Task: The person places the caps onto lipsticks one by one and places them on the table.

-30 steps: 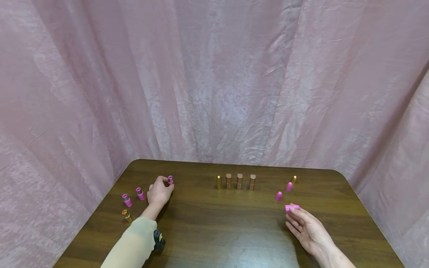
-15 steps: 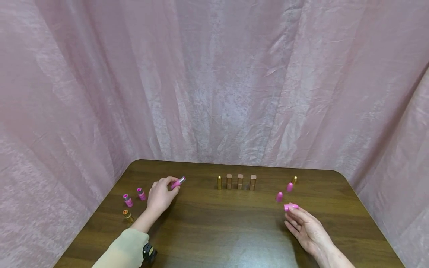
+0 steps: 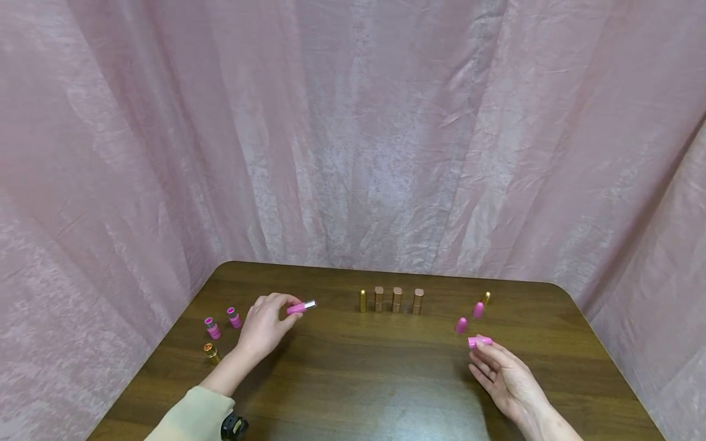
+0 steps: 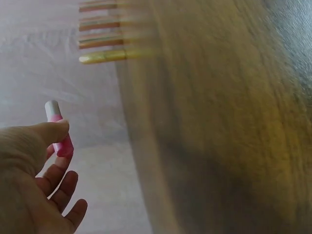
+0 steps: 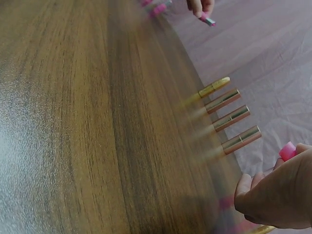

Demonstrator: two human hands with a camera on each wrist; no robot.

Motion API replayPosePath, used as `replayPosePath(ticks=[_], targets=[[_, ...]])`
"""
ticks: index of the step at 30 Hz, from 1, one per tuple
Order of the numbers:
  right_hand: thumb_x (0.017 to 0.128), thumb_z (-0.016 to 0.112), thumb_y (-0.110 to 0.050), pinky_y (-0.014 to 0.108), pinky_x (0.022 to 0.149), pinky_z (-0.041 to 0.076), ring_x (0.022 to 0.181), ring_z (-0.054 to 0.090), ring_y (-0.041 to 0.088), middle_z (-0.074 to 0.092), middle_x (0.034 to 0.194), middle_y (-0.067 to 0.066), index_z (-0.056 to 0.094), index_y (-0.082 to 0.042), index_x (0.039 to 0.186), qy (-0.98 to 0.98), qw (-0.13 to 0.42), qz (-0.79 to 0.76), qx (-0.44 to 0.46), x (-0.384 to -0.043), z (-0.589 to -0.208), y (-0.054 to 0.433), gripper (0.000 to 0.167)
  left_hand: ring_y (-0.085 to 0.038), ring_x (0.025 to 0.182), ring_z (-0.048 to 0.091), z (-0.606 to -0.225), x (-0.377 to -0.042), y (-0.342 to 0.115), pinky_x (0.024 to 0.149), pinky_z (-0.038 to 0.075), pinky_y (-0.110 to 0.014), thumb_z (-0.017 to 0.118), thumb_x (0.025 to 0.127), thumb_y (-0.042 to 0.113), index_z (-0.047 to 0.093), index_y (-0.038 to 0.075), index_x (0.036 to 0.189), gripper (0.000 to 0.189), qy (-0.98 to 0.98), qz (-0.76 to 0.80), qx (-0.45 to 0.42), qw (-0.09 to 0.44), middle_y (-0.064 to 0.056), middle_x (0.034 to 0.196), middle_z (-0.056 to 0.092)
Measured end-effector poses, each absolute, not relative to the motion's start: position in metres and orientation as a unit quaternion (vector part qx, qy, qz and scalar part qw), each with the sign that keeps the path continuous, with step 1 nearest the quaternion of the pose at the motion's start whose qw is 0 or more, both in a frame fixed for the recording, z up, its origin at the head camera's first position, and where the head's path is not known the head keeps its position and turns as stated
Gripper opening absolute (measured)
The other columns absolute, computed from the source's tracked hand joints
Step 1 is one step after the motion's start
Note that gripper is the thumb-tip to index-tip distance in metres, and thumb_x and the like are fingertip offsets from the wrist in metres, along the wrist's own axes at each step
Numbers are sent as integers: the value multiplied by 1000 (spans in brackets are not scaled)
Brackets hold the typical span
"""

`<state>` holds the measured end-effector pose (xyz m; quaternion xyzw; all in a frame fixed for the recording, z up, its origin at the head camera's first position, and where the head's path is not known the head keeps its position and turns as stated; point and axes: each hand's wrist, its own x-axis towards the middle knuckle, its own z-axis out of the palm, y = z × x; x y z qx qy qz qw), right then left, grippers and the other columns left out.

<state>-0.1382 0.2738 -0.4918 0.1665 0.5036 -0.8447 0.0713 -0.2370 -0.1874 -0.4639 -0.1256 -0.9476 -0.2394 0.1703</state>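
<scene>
Two small parts are held in fingertip pinches above the table (image 3: 353, 380). The left hand (image 3: 265, 324) pinches a pink tube (image 3: 296, 309) between thumb and fingers, inward of the far left corner, its silver end pointing toward the right edge. The right hand (image 3: 508, 380) pinches a pink cap (image 3: 480, 342) toward the right edge; its lower fingers are loosely bent and carry nothing. Judged hazards: the tube looks smooth, so a slack pinch could drop it and let it roll off the far edge. A low pass along that edge could topple the upright gold tube (image 3: 363, 301) and the three copper tubes (image 3: 397, 300) beside it. A forward sweep of the right hand could tip the near pink cap (image 3: 461, 325), which stands just beyond the fingers. The left forearm lies close to the open gold tube (image 3: 211, 353) near the left edge; a sideways shift could knock it. The tabletop is dark wood-grain with rounded far corners and a glare patch toward the near side. Pink crushed-fabric curtains (image 3: 358, 135) enclose the far edge and both sides.
</scene>
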Motion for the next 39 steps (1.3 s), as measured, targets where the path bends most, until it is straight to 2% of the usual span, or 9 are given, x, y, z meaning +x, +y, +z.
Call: replayPosePath(ticks=[5, 10, 19, 28, 35, 39], targets=[[106, 56, -18, 30, 97, 51, 105, 63, 8, 70, 101, -10, 68, -26, 101, 508, 68, -844, 158, -138, -491, 273, 16, -30, 106, 62, -450, -228, -177, 90, 46, -50, 85, 86, 27, 75, 23, 107, 23, -938, -228, -179, 192, 1, 111, 73], [105, 56, -14, 30, 98, 51, 104, 63, 8, 70, 101, -9, 71, -26, 98, 511, 61, -845, 144, -140, -488, 268, 21, -26, 103, 62, -439, -220, -158, 91, 46, -47, 85, 85, 26, 75, 18, 110, 28, -927, -229, -218, 200, 3, 106, 73], [104, 59, -15, 31, 102, 48, 111, 62, 9, 72, 103, -11, 68, -25, 104, 512, 52, -845, 148, -146, -486, 256, 14, -18, 96, 60, -436, -217, -126, 90, 47, -43, 87, 83, 26, 76, 24, 100, 20, -918, -222, -260, 199, 11, 97, 71], [104, 57, -13, 33, 102, 47, 112, 64, 11, 75, 103, -8, 72, -23, 100, 516, 46, -846, 127, -151, -488, 235, 19, -15, 96, 58, -442, -213, -93, 89, 47, -41, 85, 85, 30, 75, 25, 101, 19, -918, -219, -287, 167, 13, 97, 69], [102, 59, -10, 36, 104, 46, 113, 64, 17, 75, 102, -3, 66, -18, 105, 508, 40, -849, 138, -154, -489, 218, 11, -13, 97, 57, -446, -210, -70, 89, 47, -39, 82, 87, 36, 75, 26, 103, 19, -921, -198, -297, 154, 14, 99, 68], [101, 60, -9, 37, 102, 47, 110, 62, 18, 74, 102, -3, 65, -15, 112, 516, 35, -845, 138, -155, -490, 207, 13, -13, 97, 57, -450, -208, -58, 89, 47, -38, 81, 88, 36, 76, 26, 103, 19, -922, -192, -304, 143, 13, 100, 69]])
